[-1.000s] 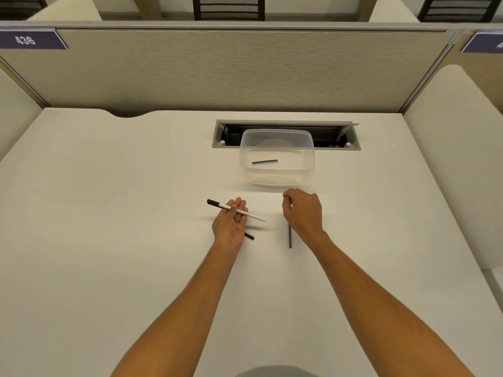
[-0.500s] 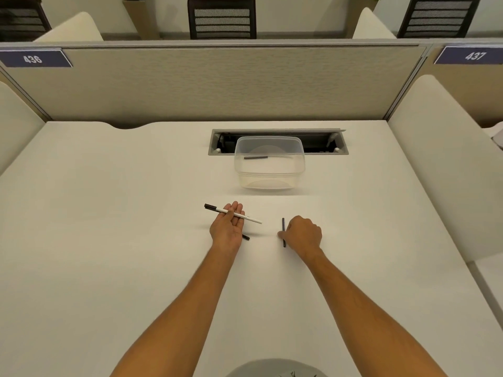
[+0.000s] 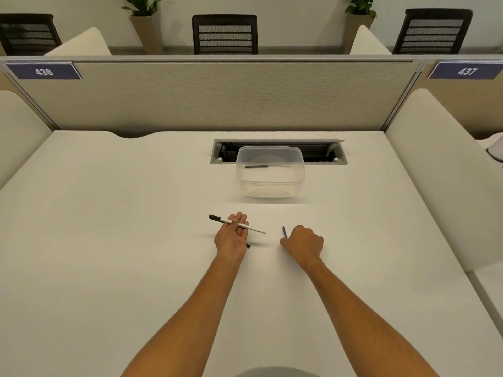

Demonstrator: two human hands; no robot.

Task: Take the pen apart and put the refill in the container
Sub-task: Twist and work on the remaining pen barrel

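My left hand (image 3: 232, 235) rests palm up on the white desk, holding a white pen body (image 3: 239, 225) with a black cap that lies across the fingers. A small black piece (image 3: 248, 245) pokes out from under that hand on the desk. My right hand (image 3: 303, 243) is curled into a fist over the near end of a thin dark refill (image 3: 284, 231), whose far end sticks out at the fingers. I cannot tell whether this refill is lifted off the desk. The clear plastic container (image 3: 272, 186) stands further back, with another dark refill (image 3: 256, 166) inside.
A recessed cable tray (image 3: 324, 155) opens in the desk right behind the container. Beige partition panels (image 3: 217, 99) close off the back and both sides. Beyond the rear panel stand black chairs and potted plants.
My right hand has pulled back from in front of the container and closed over the near end of the thin dark refill. The left hand has stayed put. The view has tilted upward.
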